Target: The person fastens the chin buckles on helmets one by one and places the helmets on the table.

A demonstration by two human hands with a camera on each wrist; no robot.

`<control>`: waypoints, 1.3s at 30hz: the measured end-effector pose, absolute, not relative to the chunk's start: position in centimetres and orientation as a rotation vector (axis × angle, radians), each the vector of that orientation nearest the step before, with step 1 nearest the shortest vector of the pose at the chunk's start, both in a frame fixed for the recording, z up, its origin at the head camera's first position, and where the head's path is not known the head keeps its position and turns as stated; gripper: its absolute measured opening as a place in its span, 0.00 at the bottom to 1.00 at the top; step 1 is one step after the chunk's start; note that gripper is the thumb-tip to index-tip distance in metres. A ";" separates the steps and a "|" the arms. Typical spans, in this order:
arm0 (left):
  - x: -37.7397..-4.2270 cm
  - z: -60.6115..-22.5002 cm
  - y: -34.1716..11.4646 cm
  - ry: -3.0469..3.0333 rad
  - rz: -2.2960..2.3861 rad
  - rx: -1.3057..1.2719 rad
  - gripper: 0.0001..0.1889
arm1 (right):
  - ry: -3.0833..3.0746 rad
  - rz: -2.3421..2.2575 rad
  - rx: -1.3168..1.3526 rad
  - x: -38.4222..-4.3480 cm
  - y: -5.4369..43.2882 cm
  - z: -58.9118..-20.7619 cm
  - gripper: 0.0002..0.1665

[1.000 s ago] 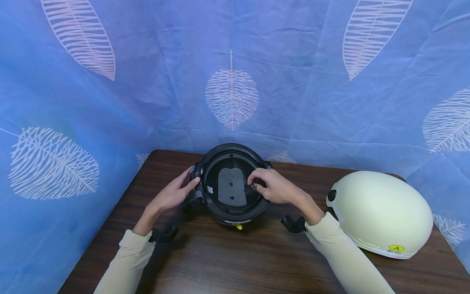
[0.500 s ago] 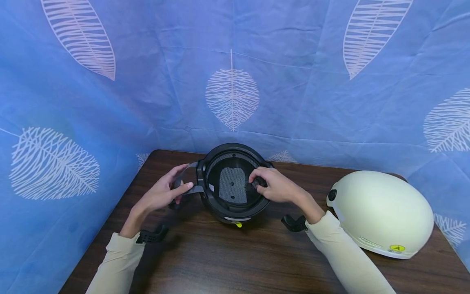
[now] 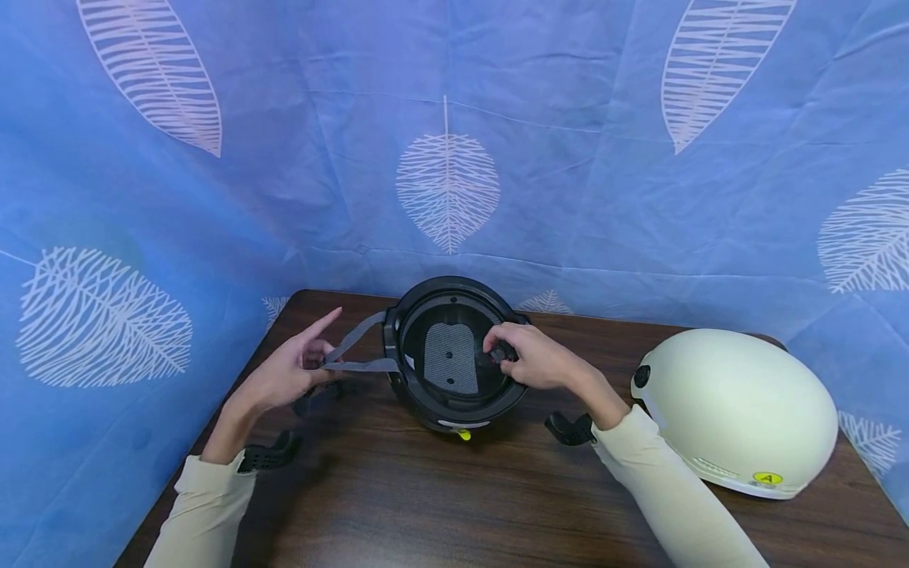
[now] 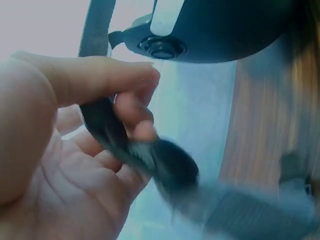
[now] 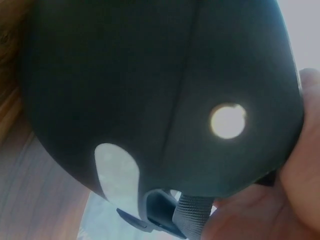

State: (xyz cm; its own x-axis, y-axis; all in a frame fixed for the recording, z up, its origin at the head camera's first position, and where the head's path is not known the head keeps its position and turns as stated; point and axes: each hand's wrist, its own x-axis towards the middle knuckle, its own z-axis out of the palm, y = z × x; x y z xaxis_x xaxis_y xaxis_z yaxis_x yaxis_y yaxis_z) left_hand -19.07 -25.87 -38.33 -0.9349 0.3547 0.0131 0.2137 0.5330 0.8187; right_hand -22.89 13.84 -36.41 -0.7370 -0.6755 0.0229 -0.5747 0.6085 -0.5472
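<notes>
A black helmet (image 3: pixel 449 359) lies upside down on the table, its mesh-lined inside facing up. My left hand (image 3: pixel 273 375) is out to the left of it, pinching a grey chin strap (image 3: pixel 364 366) that stretches in two bands from the left rim. In the left wrist view the strap (image 4: pixel 102 120) passes behind my thumb and across my curled fingers, with a blurred dark piece below. Reaching over the right rim, my right hand (image 3: pixel 536 356) curls its fingers round a dark strap piece (image 3: pixel 502 352) inside the helmet. Another strap section (image 5: pixel 192 217) shows beside that hand in the right wrist view.
A cream helmet (image 3: pixel 735 414) with a yellow "A" sticker sits at the right on the brown wooden table (image 3: pixel 426 497). Blue leaf-print cloth (image 3: pixel 568 197) hangs behind and along the sides. A yellow tab (image 3: pixel 464 435) sticks out from the black helmet's near edge.
My left hand has moved from the helmet's left rim out to the left, drawing the grey chin strap outward with it. My right hand stays almost still; the helmet has barely shifted.
</notes>
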 end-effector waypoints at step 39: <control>-17.9 -34.6 -28.1 1.808 2.076 1.081 0.32 | 2.653 -0.795 -1.057 -22.9 14.0 -36.5 0.18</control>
